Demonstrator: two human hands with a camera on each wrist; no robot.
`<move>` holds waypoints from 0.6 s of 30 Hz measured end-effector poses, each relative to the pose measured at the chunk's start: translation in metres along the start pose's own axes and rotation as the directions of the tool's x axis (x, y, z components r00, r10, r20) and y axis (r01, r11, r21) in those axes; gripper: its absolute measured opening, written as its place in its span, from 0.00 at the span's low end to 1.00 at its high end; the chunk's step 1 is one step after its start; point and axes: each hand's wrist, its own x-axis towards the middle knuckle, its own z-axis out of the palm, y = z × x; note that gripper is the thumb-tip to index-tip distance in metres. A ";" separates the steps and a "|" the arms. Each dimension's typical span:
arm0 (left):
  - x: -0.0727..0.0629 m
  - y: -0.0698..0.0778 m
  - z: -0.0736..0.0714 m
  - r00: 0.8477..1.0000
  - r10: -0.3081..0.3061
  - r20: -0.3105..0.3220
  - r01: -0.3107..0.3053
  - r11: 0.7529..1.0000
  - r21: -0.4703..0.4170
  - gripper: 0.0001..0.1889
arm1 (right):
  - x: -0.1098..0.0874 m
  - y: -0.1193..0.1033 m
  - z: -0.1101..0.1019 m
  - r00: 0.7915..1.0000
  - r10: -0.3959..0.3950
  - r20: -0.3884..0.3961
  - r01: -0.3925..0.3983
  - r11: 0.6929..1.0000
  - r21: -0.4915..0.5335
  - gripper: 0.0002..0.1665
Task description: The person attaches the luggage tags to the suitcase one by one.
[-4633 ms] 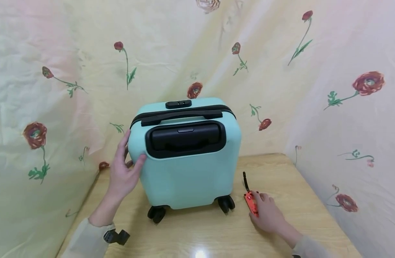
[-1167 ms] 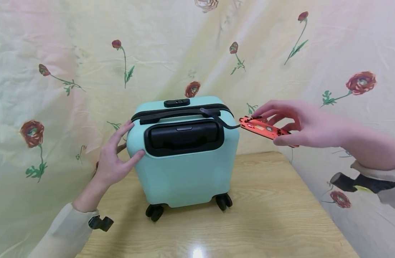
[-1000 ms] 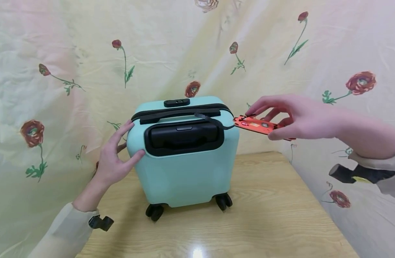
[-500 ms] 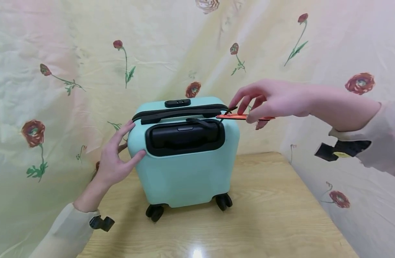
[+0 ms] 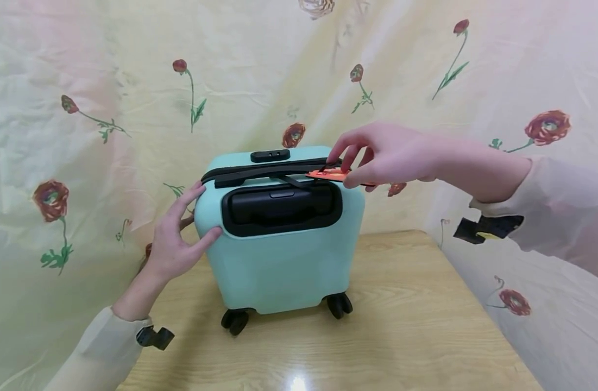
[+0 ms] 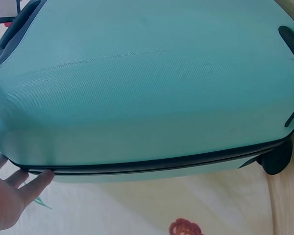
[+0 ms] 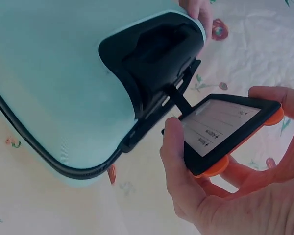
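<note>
A mint-green suitcase (image 5: pixel 279 271) stands upright, its black carry handle (image 5: pixel 250 174) across the top. My left hand (image 5: pixel 174 247) rests on its left upper corner, thumb on the front face and fingers spread along the side; fingertips (image 6: pixel 39 183) lie at the zipper edge in the left wrist view. My right hand (image 5: pixel 391 152) pinches an orange luggage tag (image 5: pixel 334 175) between thumb and fingers, beside the handle's right end. In the right wrist view the tag's printed card side (image 7: pixel 218 125) shows, and its black strap (image 7: pixel 179 100) reaches into the gap under the handle.
The suitcase's black wheels (image 5: pixel 339 305) stand on a wooden table (image 5: pixel 401 326). A recessed black pull handle (image 5: pixel 281 206) sits below the carry handle, and a combination lock (image 5: pixel 270 156) is on top. Flowered cloth (image 5: pixel 259 81) hangs behind and at both sides.
My right hand has lifted the luggage tag from the table and carried it up and left to the suitcase handle, strap end leading under it. My left hand has stayed on the corner.
</note>
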 end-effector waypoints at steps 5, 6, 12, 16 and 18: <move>0.000 0.000 0.000 1.000 -0.011 0.009 0.011 1.000 0.009 0.44 | 0.002 -0.006 0.014 0.997 -0.031 -0.077 0.026 0.998 -0.056 0.27; 0.000 0.000 0.000 1.000 -0.012 0.010 0.012 1.000 0.012 0.44 | 0.003 -0.007 0.016 0.994 -0.050 -0.098 0.044 0.997 -0.069 0.27; 0.000 0.001 -0.001 1.000 -0.016 0.021 0.015 1.000 0.024 0.44 | 0.007 -0.009 0.031 0.956 -0.214 -0.202 0.178 0.967 -0.181 0.24; -0.001 0.002 -0.001 1.000 -0.017 0.019 0.016 1.000 0.025 0.44 | 0.009 -0.012 0.040 0.929 -0.286 -0.235 0.225 0.940 -0.258 0.27; -0.001 0.003 -0.001 1.000 -0.017 0.017 0.017 1.000 0.022 0.43 | 0.011 -0.012 0.044 0.917 -0.313 -0.246 0.236 0.925 -0.296 0.28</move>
